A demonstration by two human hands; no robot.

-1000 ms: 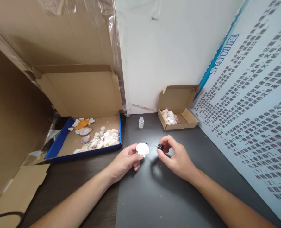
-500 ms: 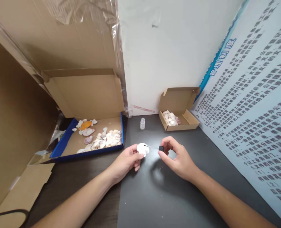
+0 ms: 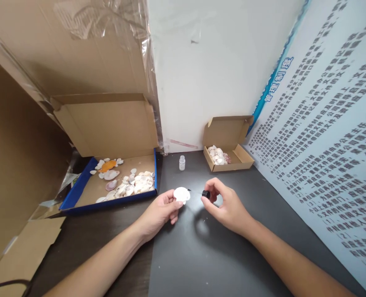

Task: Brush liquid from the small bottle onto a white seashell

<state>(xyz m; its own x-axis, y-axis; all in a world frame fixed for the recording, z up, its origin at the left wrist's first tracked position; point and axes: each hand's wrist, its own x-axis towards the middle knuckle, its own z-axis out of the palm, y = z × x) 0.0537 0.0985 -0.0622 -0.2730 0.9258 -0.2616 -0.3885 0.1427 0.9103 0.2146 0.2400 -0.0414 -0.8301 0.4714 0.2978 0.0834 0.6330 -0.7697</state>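
Observation:
A white seashell point(image 3: 181, 194) is pinched between the thumb and fingers of my left hand point(image 3: 163, 208), its face turned upward. My right hand point(image 3: 224, 202) grips a brush cap point(image 3: 205, 194) by its black top. From that cap a thin clear stem runs left, and its dark tip lies at the shell's right edge; whether it touches cannot be made out. Behind both hands, a small clear bottle point(image 3: 182, 163) with a pale label stands upright and uncapped on the table.
On the left an open blue-edged cardboard box point(image 3: 109, 204) holds many loose shells point(image 3: 136, 184) and an orange shell point(image 3: 107, 166) ringed by white ones. A smaller cardboard box point(image 3: 232, 166) with shells stands at the back right. A printed poster point(image 3: 319, 136) lines the right side.
The brush tip has shifted from over the shell's face to its right edge. Both hands keep their grips. The whole view has swung slightly, so the scene sits a little further left.

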